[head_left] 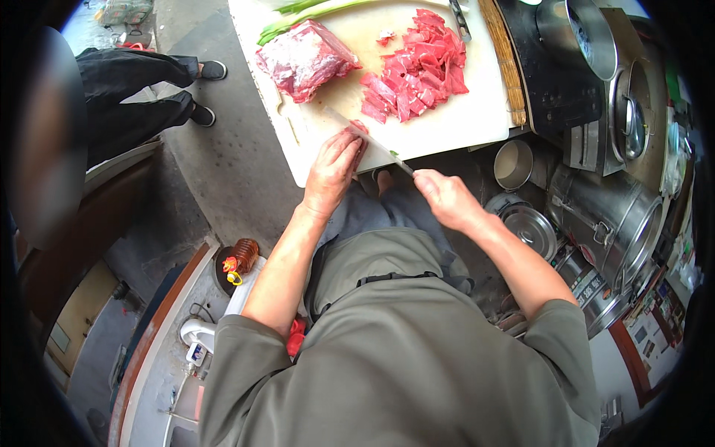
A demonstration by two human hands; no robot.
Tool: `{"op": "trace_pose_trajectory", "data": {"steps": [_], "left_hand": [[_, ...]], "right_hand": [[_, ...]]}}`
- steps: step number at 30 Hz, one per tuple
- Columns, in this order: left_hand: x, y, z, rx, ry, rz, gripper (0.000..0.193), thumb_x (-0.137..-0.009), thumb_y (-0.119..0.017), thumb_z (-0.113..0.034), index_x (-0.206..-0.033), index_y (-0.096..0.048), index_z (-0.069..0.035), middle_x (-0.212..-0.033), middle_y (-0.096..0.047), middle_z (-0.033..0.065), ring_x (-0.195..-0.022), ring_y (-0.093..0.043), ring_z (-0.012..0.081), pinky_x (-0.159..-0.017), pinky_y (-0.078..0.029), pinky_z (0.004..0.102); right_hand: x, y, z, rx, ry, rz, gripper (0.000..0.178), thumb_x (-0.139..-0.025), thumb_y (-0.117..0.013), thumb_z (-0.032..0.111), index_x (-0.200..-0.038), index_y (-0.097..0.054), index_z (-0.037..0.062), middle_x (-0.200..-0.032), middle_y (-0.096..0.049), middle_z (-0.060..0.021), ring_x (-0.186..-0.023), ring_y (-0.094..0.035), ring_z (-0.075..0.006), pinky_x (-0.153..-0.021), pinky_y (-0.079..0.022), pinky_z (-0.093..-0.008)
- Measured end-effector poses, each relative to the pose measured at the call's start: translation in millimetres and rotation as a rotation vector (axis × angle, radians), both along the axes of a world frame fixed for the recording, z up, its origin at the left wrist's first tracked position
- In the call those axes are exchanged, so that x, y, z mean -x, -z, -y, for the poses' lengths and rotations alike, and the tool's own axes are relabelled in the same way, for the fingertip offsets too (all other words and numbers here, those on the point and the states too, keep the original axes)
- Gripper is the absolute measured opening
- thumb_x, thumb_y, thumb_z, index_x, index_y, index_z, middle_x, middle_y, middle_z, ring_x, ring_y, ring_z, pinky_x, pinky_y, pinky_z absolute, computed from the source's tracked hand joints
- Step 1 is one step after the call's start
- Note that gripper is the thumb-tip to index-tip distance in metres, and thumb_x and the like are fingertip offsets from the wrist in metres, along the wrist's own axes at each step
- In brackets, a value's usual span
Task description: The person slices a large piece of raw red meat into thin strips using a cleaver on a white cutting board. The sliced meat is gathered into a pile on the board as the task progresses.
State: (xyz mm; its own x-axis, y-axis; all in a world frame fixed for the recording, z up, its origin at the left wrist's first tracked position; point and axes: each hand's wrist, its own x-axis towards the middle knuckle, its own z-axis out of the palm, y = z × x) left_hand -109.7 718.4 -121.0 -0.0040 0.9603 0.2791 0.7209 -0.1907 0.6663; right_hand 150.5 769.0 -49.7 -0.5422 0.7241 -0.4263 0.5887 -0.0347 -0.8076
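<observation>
My right hand (445,197) is closed round the handle of a kitchen knife (381,151), whose blade points up and left over the near edge of a white cutting board (439,141). Beside the blade, the fingers of my left hand (335,165) are bent over a small piece of red meat (359,128), mostly hidden under them. Farther back on the board, a large raw chunk of meat (307,61) with pale fat lies to the left. To its right is a spread-out pile of cut red meat slices (417,74).
Green onions (320,12) and a second knife (459,21) lie at the board's far side. Metal pots (514,164) and lids (530,232) stand low on the right. At left, another person's legs (134,74) show. A bottle (244,253) of brown liquid stands behind my left arm.
</observation>
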Motion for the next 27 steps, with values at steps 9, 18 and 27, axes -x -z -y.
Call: {"op": "trace_pose_trajectory", "data": {"steps": [9, 18, 27], "left_hand": [[1, -5, 0, 0.104, 0.008, 0.038, 0.038, -0.076, -0.076, 0.007, -0.113, -0.07, 0.0, -0.114, -0.069, 0.0146, -0.109, -0.065, 0.037, -0.095, -0.054, 0.0441], [2, -5, 1, 0.093, 0.015, 0.011, 0.033, -0.082, -0.078, 0.0, -0.114, -0.069, 0.0, -0.117, -0.068, 0.016, -0.113, -0.065, 0.038, -0.098, -0.054, 0.0451], [0, -11, -7, 0.067, 0.025, 0.057, 0.038, -0.079, -0.077, 0.003, -0.117, -0.071, -0.002, -0.117, -0.07, 0.013, -0.114, -0.066, 0.0345, -0.099, -0.054, 0.043]], "right_hand": [[3, -61, -7, 0.074, -0.121, 0.201, 0.034, -0.11, -0.053, 0.03, -0.119, -0.064, -0.001, -0.084, -0.067, -0.0264, -0.082, -0.067, -0.0475, -0.071, -0.052, -0.0491], [-6, -85, -14, 0.155, -0.152, 0.263, 0.039, -0.111, -0.049, 0.034, -0.112, -0.064, -0.0016, -0.08, -0.068, -0.0276, -0.08, -0.067, -0.0502, -0.072, -0.052, -0.0556], [11, -51, -20, 0.169, -0.17, 0.265, 0.037, -0.11, -0.05, 0.033, -0.117, -0.064, -0.0005, -0.087, -0.069, -0.0289, -0.086, -0.067, -0.0503, -0.076, -0.052, -0.0537]]}}
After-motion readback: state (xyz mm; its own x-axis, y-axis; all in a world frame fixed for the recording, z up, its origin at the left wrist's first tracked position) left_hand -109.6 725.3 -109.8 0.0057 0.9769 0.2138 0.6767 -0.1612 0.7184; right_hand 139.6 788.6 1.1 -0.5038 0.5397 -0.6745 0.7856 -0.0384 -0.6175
